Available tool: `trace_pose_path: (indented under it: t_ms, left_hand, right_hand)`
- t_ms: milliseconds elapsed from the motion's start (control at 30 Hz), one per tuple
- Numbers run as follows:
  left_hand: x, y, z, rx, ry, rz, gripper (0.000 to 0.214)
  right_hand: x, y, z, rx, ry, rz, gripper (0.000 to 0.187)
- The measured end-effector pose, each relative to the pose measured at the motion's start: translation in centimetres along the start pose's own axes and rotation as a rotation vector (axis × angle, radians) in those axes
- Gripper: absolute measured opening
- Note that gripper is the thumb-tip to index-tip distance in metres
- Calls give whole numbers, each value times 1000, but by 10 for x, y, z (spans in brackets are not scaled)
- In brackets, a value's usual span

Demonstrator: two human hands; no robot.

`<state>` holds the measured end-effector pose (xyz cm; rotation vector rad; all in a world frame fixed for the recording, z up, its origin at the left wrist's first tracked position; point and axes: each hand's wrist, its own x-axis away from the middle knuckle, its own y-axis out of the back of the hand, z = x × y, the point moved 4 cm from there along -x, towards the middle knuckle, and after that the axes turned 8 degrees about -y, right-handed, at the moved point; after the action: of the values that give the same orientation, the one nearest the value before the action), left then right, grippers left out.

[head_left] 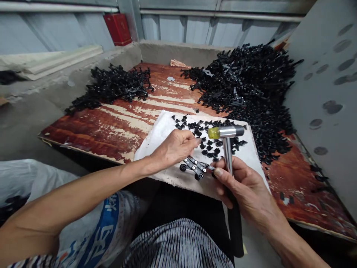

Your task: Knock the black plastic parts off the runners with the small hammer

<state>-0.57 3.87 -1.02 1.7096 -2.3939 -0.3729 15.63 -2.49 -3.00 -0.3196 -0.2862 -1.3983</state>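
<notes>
My right hand [240, 182] grips the dark handle of a small hammer [227, 143] with a steel head and a yellow plastic face, held upright over a white padded sheet [164, 130]. My left hand [174, 149] rests on the sheet with its fingers curled, and whatever lies under the fingertips is hidden. Between my hands lies a jointed black-and-metal part [193, 167] with small wheels, its end close to my right thumb. Small loose black pieces [212, 147] are scattered on the sheet just past my left fingertips and under the hammer head.
The sheet lies on a worn red-painted wooden board [111, 126]. Heaps of black parts stand on it at the left [111, 85] and right [245, 82]. A grey perforated panel [326, 93] rises at the right. A printed white sack [92, 223] sits below my left arm.
</notes>
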Motion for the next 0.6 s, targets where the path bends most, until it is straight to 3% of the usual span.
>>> trace_pose_path:
  t_ms: [200, 267, 367, 433, 600]
  left_hand:
    - [12, 16, 11, 297, 168, -178, 25]
    - [19, 12, 9, 266, 200, -100, 27]
    - [23, 0, -1, 57, 84, 89, 35]
    - [22, -6, -5, -91, 30, 136, 33]
    - [23, -8, 2, -76, 135, 316, 27]
  right_hand:
    - [10, 13, -2, -81, 86, -178, 38]
    - [11, 13, -3, -89, 115, -212, 36]
    - [10, 3, -5, -56, 96, -155, 37]
    - [10, -3, -7, -18, 62, -94, 39]
    - [16, 4, -10, 111, 13, -33, 44]
